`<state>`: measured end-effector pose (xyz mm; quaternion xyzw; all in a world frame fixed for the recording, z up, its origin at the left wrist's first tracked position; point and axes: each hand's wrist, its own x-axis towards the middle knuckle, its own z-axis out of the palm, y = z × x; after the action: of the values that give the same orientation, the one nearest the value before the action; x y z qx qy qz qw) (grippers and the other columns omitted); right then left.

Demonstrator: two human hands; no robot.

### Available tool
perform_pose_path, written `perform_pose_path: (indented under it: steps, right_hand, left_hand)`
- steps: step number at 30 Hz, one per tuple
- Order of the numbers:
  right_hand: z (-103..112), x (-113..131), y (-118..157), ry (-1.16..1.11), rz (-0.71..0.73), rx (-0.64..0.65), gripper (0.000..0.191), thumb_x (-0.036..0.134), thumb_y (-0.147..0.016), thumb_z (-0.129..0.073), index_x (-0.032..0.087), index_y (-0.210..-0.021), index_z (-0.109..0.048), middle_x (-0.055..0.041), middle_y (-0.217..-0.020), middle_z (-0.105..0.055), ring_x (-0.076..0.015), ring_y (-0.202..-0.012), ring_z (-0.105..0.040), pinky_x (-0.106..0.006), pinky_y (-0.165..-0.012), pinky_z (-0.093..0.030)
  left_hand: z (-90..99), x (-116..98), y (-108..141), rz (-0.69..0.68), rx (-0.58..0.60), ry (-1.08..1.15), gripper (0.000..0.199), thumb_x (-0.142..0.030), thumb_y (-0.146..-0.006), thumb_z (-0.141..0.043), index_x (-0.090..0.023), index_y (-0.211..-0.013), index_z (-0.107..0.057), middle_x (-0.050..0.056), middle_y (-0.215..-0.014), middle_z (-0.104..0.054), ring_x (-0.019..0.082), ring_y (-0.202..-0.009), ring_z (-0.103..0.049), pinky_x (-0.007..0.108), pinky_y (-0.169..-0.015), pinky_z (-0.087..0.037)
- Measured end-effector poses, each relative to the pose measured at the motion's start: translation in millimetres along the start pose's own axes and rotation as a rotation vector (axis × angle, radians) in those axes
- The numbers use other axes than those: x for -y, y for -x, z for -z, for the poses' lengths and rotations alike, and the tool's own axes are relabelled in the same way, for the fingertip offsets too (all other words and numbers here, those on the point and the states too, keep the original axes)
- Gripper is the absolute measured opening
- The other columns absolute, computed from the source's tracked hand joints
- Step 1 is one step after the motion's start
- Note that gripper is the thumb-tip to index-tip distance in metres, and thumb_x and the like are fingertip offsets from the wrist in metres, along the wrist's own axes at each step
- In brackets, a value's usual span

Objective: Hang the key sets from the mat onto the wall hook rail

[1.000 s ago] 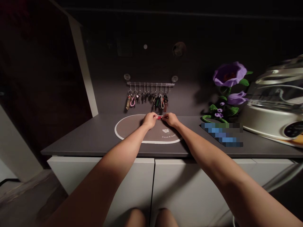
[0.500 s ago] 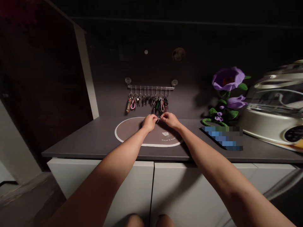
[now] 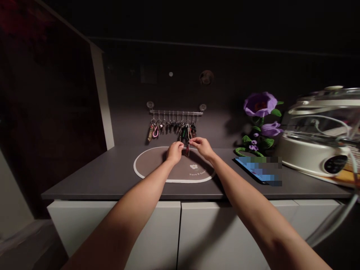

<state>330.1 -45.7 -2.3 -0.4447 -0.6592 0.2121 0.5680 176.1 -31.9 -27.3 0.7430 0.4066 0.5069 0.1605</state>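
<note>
A dark grey surface (image 3: 107,176) runs over white cabinet doors. On it lie an oval brown mat (image 3: 157,170) with a pale rim, a flat screened device (image 3: 257,170) to its right, a purple flower ornament (image 3: 260,125) and a white lidded cooker (image 3: 317,138) at far right.

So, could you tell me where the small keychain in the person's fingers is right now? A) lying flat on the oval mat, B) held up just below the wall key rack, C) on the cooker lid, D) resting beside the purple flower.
B: the right hand pinches the keychain by its ring, dangling above the oval mat, just under the key rack.
</note>
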Motion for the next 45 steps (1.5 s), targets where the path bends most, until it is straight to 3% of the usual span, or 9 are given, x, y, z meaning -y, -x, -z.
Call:
perform_pose_path:
  steps: [8, 13, 24, 32, 45]
  right_hand:
    - [7, 9, -4, -0.229, -0.034, -0.057, 0.038, 0.044, -0.055, -0.069, 0.013, -0.077, -0.063, -0.0033, -0.072, -0.063, -0.0111, -0.065, -0.055, -0.028, -0.070, -0.046]
    - [14, 15, -21, -0.262, -0.026, -0.145, 0.039, 0.047, -0.055, -0.068, 0.014, -0.074, -0.059, -0.0022, -0.070, -0.061, -0.0098, -0.061, -0.053, -0.028, -0.066, -0.047]
    - [29, 31, -76, -0.308, -0.021, -0.344, 0.020, 0.028, -0.064, -0.061, 0.017, -0.075, -0.050, 0.0026, -0.069, -0.053, -0.0073, -0.058, -0.050, -0.025, -0.059, -0.046]
    - [31, 26, -105, -0.175, -0.066, -0.492, 0.012, 0.022, -0.067, -0.056, 0.016, -0.074, -0.049, 0.0031, -0.064, -0.051, -0.0068, -0.051, -0.046, -0.021, -0.049, -0.041]
    - [23, 13, -103, -0.233, -0.161, -0.488, 0.005, 0.013, -0.069, -0.052, 0.016, -0.070, -0.048, 0.0051, -0.059, -0.048, -0.0064, -0.050, -0.046, -0.020, -0.049, -0.042]
  left_hand:
    - [-3.4, 1, -1, -0.019, -0.002, -0.006, 0.018, -0.016, -0.079, -0.045, -0.016, -0.083, -0.062, 0.006, -0.087, -0.063, 0.014, -0.083, -0.056, 0.027, -0.079, -0.042]
    - [-4.8, 1, 0, -0.034, -0.003, 0.008, 0.019, -0.018, -0.081, -0.043, -0.016, -0.080, -0.062, 0.005, -0.082, -0.063, 0.014, -0.079, -0.055, 0.026, -0.076, -0.042]
    - [-5.3, -1, 2, -0.028, -0.016, 0.021, 0.019, -0.020, -0.081, -0.042, -0.017, -0.079, -0.060, 0.006, -0.082, -0.062, 0.015, -0.078, -0.055, 0.026, -0.075, -0.041]
    - [-7.7, 1, 0, -0.024, -0.005, 0.047, 0.019, -0.020, -0.081, -0.042, -0.016, -0.077, -0.060, 0.005, -0.079, -0.061, 0.015, -0.076, -0.054, 0.026, -0.073, -0.041]
    - [-10.0, 4, -1, -0.014, -0.016, 0.085, 0.018, -0.021, -0.080, -0.043, -0.016, -0.075, -0.059, 0.005, -0.077, -0.061, 0.015, -0.072, -0.053, 0.026, -0.070, -0.040]
